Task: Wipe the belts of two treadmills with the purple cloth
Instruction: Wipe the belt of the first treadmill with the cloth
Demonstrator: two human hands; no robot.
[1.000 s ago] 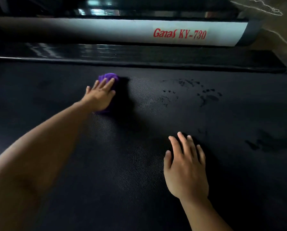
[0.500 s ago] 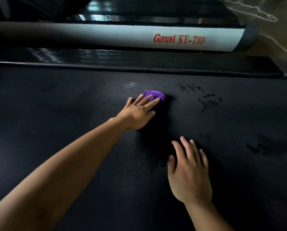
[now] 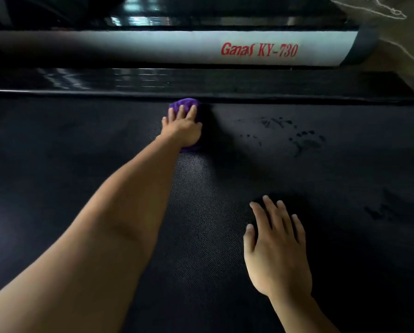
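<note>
The black textured treadmill belt (image 3: 201,212) fills most of the view. My left hand (image 3: 183,128) reaches far forward and presses the bunched purple cloth (image 3: 183,104) flat against the belt, right at its far edge beside the glossy side rail (image 3: 201,84). Most of the cloth is hidden under the palm. My right hand (image 3: 276,251) rests flat on the belt nearer to me, fingers spread, holding nothing.
Dark smudges and prints mark the belt at right (image 3: 304,140) and further right (image 3: 388,207). Beyond the rail lies a white treadmill housing (image 3: 153,46) with red lettering. A pale floor with a cable (image 3: 398,42) shows at the top right.
My left hand slid the cloth rightward across the belt, then pushed it away up to the far edge by the rail. My right hand stayed planted on the belt.
</note>
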